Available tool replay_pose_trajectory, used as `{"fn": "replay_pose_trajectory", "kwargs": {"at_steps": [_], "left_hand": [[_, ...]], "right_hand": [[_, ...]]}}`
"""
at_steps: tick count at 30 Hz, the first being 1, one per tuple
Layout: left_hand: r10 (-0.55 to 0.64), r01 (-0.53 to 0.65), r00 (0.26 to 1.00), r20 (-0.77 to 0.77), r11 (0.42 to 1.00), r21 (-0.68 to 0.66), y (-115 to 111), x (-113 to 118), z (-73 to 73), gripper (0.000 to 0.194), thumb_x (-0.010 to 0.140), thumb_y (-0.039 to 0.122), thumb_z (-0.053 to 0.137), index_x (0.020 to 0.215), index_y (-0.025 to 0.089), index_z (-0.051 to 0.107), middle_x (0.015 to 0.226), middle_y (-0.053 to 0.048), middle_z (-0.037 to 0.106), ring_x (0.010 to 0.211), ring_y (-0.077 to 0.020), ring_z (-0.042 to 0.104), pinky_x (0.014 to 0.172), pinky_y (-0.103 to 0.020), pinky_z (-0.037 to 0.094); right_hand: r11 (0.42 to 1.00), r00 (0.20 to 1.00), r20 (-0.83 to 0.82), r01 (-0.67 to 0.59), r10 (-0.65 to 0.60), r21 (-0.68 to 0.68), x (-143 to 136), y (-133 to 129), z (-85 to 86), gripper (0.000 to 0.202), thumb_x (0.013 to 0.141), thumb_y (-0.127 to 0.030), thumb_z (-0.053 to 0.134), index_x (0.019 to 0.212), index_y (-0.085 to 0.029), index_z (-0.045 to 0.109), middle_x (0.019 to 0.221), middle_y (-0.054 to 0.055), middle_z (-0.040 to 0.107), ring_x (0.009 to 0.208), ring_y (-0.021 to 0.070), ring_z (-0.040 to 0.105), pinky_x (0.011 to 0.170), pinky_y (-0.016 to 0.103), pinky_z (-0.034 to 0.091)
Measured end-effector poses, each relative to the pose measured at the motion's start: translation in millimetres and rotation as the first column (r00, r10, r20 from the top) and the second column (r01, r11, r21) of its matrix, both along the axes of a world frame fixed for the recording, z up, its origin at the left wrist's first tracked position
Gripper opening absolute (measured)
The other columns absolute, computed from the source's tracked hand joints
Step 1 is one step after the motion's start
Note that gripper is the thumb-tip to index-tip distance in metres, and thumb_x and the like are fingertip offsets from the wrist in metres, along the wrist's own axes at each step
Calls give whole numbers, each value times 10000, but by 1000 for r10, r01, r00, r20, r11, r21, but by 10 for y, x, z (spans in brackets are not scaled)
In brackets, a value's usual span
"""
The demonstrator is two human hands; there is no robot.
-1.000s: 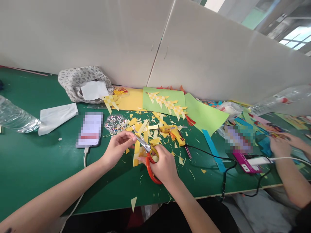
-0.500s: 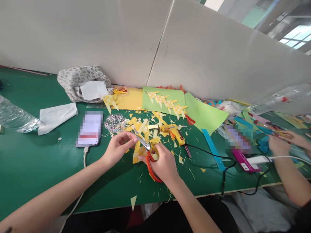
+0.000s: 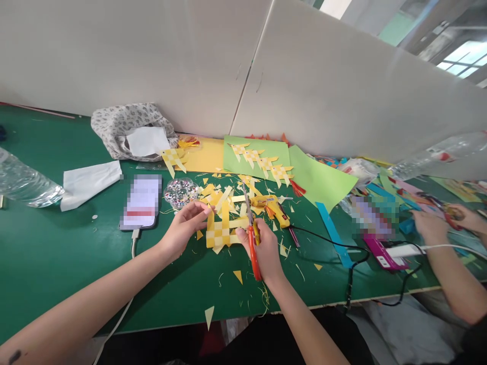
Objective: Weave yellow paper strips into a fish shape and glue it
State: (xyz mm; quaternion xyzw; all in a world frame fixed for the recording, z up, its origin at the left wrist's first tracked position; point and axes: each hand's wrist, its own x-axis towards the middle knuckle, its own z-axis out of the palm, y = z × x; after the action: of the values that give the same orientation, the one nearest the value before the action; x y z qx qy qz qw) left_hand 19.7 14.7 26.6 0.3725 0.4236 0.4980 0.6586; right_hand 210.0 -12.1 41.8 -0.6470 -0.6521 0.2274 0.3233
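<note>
My left hand (image 3: 186, 225) pinches the upper left strip of a yellow and cream woven paper piece (image 3: 219, 234). My right hand (image 3: 265, 251) is wrapped round scissors (image 3: 252, 230) with red and yellow handles, whose blades point up and away over paper scraps. The thumb of that hand touches the right-hand strips of the woven piece. A yellow glue gun (image 3: 279, 213) lies just beyond the scissors. Left of the scraps is a round clear case (image 3: 181, 193) of small beads. Several finished woven fish (image 3: 262, 161) rest on a green sheet (image 3: 276, 147).
A phone (image 3: 141, 203) with a cable, a white paper (image 3: 89, 183), a plastic bottle (image 3: 28, 180) and a cloth bag (image 3: 114, 126) are on the left. Black cords, a pink power strip (image 3: 384, 256) and another person's hands (image 3: 429, 228) are on the right.
The scissors have swung from pointing left to pointing away, and my right hand has turned and shifted right. The woven piece now lies more spread out between my hands.
</note>
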Motion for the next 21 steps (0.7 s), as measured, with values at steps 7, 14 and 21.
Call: {"fn": "replay_pose_trajectory", "kwargs": {"at_steps": [7, 14, 21], "left_hand": [[29, -24, 999, 40, 994, -109, 24, 5, -30, 276, 758, 347, 643, 878, 228, 425, 1168, -77, 598, 1033, -209, 592, 762, -299, 491], [30, -32, 999, -38, 999, -38, 42, 11, -133, 479, 636, 222, 749, 1036, 213, 486, 901, -23, 667, 841, -150, 642, 798, -294, 492], [73, -71, 994, -75, 997, 36, 25, 33, -90, 194, 646, 277, 735, 764, 174, 621, 794, 8, 633, 725, -103, 586, 700, -213, 472]], "right_hand": [[995, 994, 34, 99, -99, 4, 38, 15, 19, 297, 726, -484, 560, 774, -212, 451, 669, -18, 491, 578, 148, 506, 505, 251, 395], [993, 972, 228, 37, -62, 111, -37, -30, 31, 311, 739, -494, 537, 797, -211, 422, 717, -7, 500, 567, 130, 476, 511, 244, 376], [972, 901, 434, -115, 16, 203, -71, -44, -46, 413, 729, -527, 538, 924, -171, 459, 855, 78, 542, 755, 210, 552, 540, 271, 402]]}}
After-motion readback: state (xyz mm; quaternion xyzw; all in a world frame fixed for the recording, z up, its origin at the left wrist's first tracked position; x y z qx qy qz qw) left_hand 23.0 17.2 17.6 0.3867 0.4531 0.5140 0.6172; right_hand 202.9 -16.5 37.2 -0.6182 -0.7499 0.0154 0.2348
